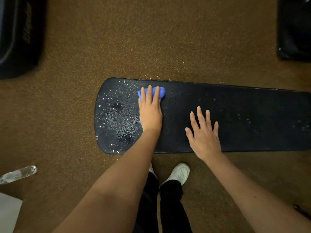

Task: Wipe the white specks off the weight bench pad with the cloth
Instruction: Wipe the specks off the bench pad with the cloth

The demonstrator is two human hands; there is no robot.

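Wiping bench pad (235, 105), specks (114, 105) thick on its left end.
My left hand (150, 111) presses flat, fingers together, on the blue cloth (161, 92) near the far edge; my right hand (204, 132) rests spread, holding nothing. Risk: small bunched cloth just smears or flicks specks onto the carpet (151, 39).

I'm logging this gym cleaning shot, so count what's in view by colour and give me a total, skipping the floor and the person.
Black: 3, the bench pad, a bag top left, another item top right
Blue: 1, the cloth
Clear: 1, a bottle
White: 1, an object bottom left
Total: 6
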